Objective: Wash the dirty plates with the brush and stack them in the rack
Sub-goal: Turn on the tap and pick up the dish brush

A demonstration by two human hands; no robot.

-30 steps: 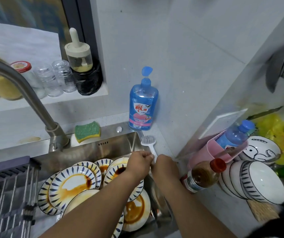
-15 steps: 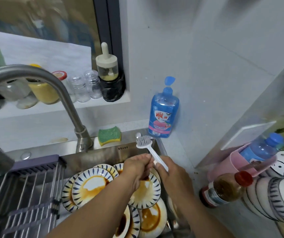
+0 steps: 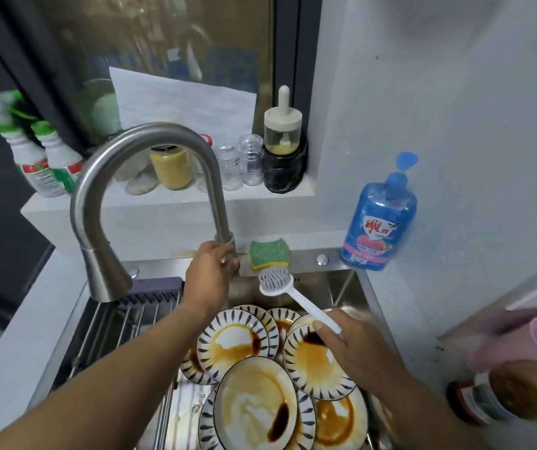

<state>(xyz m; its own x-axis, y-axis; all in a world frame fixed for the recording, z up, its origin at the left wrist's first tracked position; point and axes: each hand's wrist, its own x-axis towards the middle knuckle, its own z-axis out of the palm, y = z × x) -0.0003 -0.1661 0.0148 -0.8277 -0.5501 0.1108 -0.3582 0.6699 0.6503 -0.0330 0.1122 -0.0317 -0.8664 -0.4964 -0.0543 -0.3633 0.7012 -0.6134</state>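
In the head view, my right hand (image 3: 355, 349) grips the white brush (image 3: 296, 300) by its handle end, just right of centre. Its long axis slants from lower right to upper left. The head points toward the back wall of the sink (image 3: 342, 287), bristles facing up, above the dirty plates (image 3: 319, 362) heaped at lower centre. My left hand (image 3: 212, 274) curls round the faucet (image 3: 150, 151) at its base, mid-frame. The rack (image 3: 124, 323) lies at lower left. The blue soap bottle (image 3: 379, 228) at right carries a red shield label with white Chinese characters; its smaller print is too blurred to read.
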